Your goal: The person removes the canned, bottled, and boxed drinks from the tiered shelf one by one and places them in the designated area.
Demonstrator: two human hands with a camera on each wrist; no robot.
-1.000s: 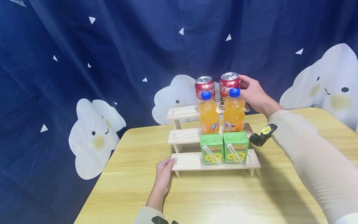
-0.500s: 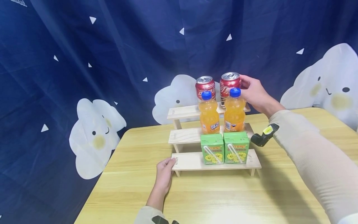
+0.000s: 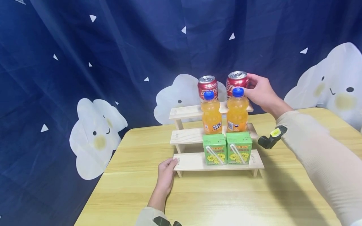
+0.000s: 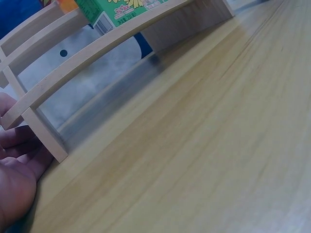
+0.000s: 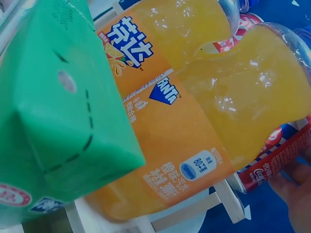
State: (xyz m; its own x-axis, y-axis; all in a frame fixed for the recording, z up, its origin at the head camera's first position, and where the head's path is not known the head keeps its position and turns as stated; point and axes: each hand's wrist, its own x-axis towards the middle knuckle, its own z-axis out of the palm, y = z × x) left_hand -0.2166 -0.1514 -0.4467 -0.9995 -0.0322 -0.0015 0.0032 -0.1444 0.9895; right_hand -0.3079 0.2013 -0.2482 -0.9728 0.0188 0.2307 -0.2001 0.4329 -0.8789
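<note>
A three-tier wooden stand [image 3: 189,160] carries drinks on every step. My left hand [image 3: 166,174] grips the left end of its lowest board, thumb on top; in the left wrist view the fingers [image 4: 18,145] lie by the stand's leg. At the top right, my right hand [image 3: 261,92] holds a red Coca-Cola can [image 3: 237,82] from its right side. A second red can [image 3: 207,84] stands left of it. Two orange Fanta bottles [image 3: 211,116] with blue caps partly hide the cans. Two green drink cartons [image 3: 239,148] with straws stand side by side on the bottom board.
The stand rests on a light wooden table [image 3: 135,157]. Behind it hangs a dark blue curtain [image 3: 135,37] with white clouds and triangles. Bottles and cartons stand close in front of the right hand's can.
My right hand and the can it holds have shifted a little to the right, widening the gap between the two cans. The left hand stays on the bottom board.
</note>
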